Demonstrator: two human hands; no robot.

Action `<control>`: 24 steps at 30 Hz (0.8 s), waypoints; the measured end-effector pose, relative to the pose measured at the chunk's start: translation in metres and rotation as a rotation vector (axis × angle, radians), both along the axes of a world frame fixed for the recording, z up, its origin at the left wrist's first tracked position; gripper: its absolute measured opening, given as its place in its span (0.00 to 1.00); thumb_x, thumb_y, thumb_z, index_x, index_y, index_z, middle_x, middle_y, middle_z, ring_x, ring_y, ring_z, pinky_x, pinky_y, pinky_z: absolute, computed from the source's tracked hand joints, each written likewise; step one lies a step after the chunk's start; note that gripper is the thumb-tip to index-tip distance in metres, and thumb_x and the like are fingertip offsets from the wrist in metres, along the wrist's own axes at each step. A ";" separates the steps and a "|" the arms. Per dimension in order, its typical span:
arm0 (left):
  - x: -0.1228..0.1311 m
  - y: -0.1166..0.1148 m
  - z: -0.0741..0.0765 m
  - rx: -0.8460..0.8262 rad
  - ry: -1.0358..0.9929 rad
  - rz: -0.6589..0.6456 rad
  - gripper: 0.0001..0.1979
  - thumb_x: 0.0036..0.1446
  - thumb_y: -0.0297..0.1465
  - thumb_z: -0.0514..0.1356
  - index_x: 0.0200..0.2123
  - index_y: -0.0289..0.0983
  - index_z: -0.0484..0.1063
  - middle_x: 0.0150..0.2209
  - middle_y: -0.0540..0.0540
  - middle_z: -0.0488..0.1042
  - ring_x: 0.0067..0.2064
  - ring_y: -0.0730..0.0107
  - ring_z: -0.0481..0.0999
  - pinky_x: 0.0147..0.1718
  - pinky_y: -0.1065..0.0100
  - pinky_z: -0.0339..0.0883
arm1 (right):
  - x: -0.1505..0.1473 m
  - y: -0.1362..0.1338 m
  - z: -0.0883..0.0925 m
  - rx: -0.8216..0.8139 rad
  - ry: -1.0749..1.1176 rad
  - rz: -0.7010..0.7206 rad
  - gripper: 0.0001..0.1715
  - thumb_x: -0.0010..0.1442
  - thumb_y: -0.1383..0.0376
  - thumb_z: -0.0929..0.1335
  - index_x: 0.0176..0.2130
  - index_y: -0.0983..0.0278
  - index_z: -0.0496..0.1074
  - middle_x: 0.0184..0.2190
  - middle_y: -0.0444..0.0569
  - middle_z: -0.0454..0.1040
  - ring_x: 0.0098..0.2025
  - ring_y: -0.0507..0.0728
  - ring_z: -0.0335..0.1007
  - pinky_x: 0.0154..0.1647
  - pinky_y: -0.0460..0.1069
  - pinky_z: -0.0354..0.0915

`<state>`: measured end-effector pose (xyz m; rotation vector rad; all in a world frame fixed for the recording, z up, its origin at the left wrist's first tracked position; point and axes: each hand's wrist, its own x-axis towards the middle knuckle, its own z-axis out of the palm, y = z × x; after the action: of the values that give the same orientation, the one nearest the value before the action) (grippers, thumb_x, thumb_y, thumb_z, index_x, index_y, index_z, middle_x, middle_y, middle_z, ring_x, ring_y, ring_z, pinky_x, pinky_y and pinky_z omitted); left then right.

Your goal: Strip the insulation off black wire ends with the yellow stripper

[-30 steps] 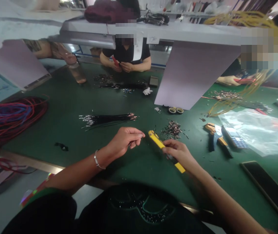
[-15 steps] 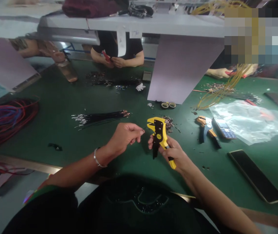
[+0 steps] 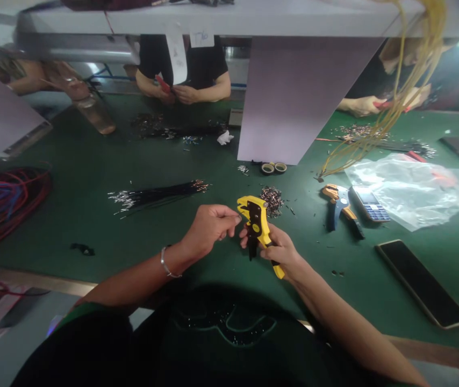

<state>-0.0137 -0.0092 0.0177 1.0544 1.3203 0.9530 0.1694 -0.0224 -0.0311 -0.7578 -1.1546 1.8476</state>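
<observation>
Stripper (image 3: 257, 223), yellow: upright above the mat (image 3: 92, 226), our right hand (image 3: 280, 251) wrapped tight round its handles; our left hand (image 3: 209, 228): fingertips pinched narrow just beside its head, anything between them too small to tell; wires (image 3: 159, 192), black: bundled, further left; terminals (image 3: 272, 196): heap just beyond the stripper; pliers (image 3: 340, 207), phone (image 3: 421, 282): right, untouched.

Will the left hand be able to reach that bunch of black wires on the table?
Probably yes: the black wires lie just beyond the left hand on the green table, with nothing between them.
</observation>
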 end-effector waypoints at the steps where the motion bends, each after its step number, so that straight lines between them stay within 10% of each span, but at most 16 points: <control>1: 0.000 0.001 0.000 -0.009 -0.017 -0.005 0.04 0.46 0.28 0.63 0.23 0.33 0.75 0.13 0.52 0.67 0.14 0.82 0.58 0.15 0.73 0.49 | 0.000 0.000 0.001 -0.012 -0.001 0.004 0.28 0.37 0.74 0.66 0.42 0.64 0.73 0.38 0.49 0.76 0.37 0.58 0.72 0.43 0.54 0.67; 11: -0.024 0.001 0.000 0.057 -0.028 0.005 0.05 0.48 0.31 0.64 0.25 0.34 0.76 0.14 0.53 0.65 0.16 0.81 0.57 0.16 0.73 0.48 | 0.001 0.001 0.008 0.121 -0.436 -0.045 0.17 0.47 0.66 0.67 0.39 0.64 0.71 0.34 0.49 0.75 0.34 0.57 0.70 0.35 0.51 0.66; 19: -0.037 -0.023 -0.001 0.737 0.629 -0.065 0.10 0.55 0.29 0.58 0.25 0.36 0.76 0.20 0.49 0.70 0.25 0.74 0.65 0.28 0.69 0.59 | -0.011 -0.015 -0.012 0.714 -1.025 -0.106 0.26 0.47 0.67 0.66 0.48 0.64 0.71 0.42 0.56 0.77 0.41 0.64 0.73 0.43 0.57 0.68; 24: -0.034 -0.027 -0.003 0.183 0.220 -0.134 0.07 0.53 0.30 0.59 0.25 0.34 0.75 0.17 0.52 0.68 0.20 0.78 0.62 0.20 0.73 0.54 | -0.017 -0.021 -0.010 0.954 -1.232 0.023 0.23 0.49 0.70 0.67 0.48 0.67 0.72 0.41 0.59 0.77 0.42 0.66 0.73 0.42 0.58 0.69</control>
<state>-0.0479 -0.0366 0.0149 1.4039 1.3383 0.8886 0.1520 -0.0438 -0.0412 -1.2638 -2.4880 0.4625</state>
